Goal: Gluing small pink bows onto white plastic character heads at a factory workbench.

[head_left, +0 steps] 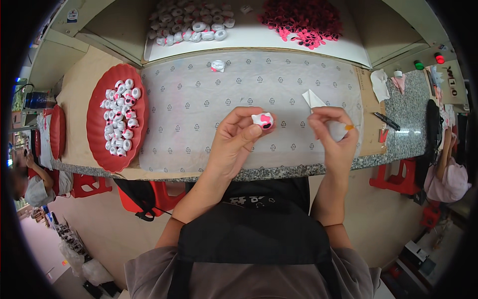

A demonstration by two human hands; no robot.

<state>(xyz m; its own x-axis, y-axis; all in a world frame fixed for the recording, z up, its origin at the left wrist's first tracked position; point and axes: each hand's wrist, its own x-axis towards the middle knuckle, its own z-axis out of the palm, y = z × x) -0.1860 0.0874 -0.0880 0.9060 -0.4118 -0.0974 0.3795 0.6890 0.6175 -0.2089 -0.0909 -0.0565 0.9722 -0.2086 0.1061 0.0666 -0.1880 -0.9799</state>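
My left hand [236, 137] is closed in a pinch, thumb against fingers, round a small white toy head [259, 119] with pink and black patches. It is raised above a translucent printed sheet on the bench. To its right, my right hand [332, 130] curls round a white rounded thing [337, 132] with an orange end; fingers cover part of it, so its kind is unclear. A white pointed, folded-looking piece [311, 98] shows just beyond those fingertips; I cannot tell whether they touch it. Another white toy head [217, 66] lies by itself near the sheet's far edge.
A red scalloped tray [98, 144] on the left holds several toy heads. On the far shelf are a pile of white heads [191, 22] and a heap of pink pieces [303, 22]. A black cutter [387, 121] lies right. Other people sit at both sides.
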